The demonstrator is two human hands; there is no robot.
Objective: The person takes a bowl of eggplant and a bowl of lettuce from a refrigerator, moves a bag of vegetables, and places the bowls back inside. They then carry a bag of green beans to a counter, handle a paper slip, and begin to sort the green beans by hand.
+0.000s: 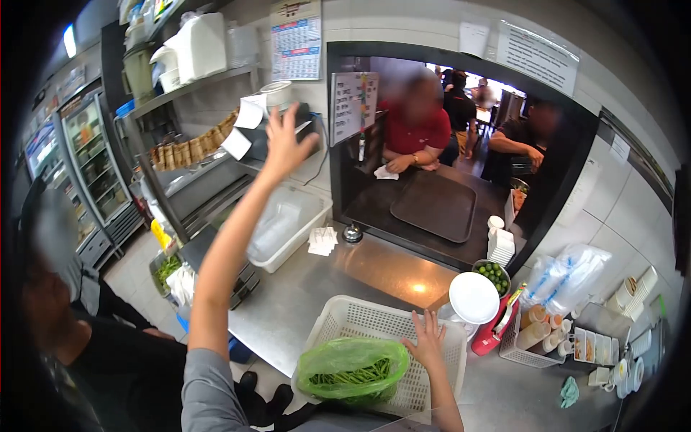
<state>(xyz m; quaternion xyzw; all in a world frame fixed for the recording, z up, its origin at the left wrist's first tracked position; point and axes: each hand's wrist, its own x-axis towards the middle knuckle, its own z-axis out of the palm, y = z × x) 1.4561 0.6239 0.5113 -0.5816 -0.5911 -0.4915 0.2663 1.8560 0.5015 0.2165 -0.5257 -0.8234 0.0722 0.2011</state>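
Note:
My left hand [286, 144] is raised with its fingers spread, in front of a dark printer-like device with white paper slips [250, 113] hanging from it. Fingers apart, my right hand [427, 337] rests at the back right part of a white perforated basket [450, 360] on the steel counter. Inside that basket, on its left side, lies an open green plastic bag [353, 351] of green beans. Neither hand holds anything.
A white bin [296, 241], paper slips [322, 241] and a bell [353, 232] stand behind the basket. To the right are a white round container [473, 297], limes [493, 275] and bottles [534, 334]. One person stands at left; others are beyond the window with a tray [434, 207].

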